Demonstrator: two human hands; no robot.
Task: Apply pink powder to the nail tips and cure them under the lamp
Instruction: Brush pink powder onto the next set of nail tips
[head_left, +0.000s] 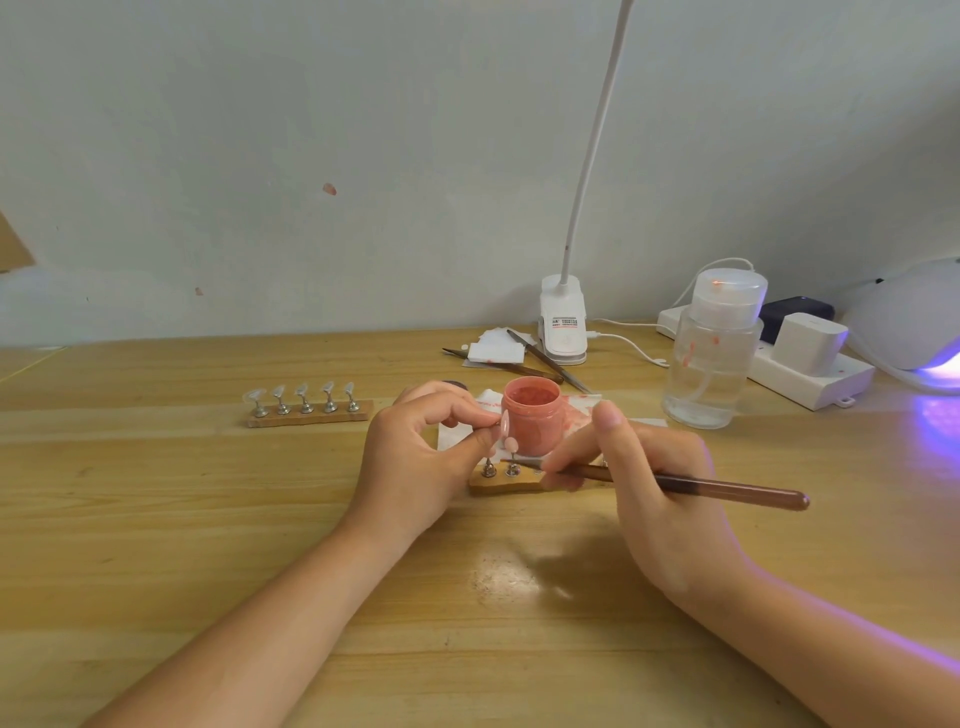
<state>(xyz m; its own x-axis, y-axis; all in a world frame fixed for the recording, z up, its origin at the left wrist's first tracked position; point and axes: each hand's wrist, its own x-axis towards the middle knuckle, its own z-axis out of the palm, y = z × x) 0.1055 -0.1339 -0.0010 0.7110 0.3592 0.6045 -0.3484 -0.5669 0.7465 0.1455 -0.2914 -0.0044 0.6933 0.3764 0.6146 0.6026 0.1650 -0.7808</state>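
An open jar of pink powder (532, 415) stands mid-table on a stained white tissue (576, 408). Just in front of it lies a wooden holder (501, 487) with metal stands; one stand carries a pink nail tip (512, 445). My left hand (421, 457) pinches another pink nail tip (504, 423) at the holder's left end. My right hand (644, 478) holds a brown brush (727, 488), whose tip points left toward the stands. A second wooden holder (310, 414) with several clear nail tips sits to the left. The curing lamp (919, 322) glows violet at the far right.
A clear pump bottle (714, 353) stands right of the jar. Behind it lie a white power strip (810, 374) with adapters and cables. A white clip lamp (563, 327) stands at the back, with white pads (496, 351) and spare tools (545, 364) beside it.
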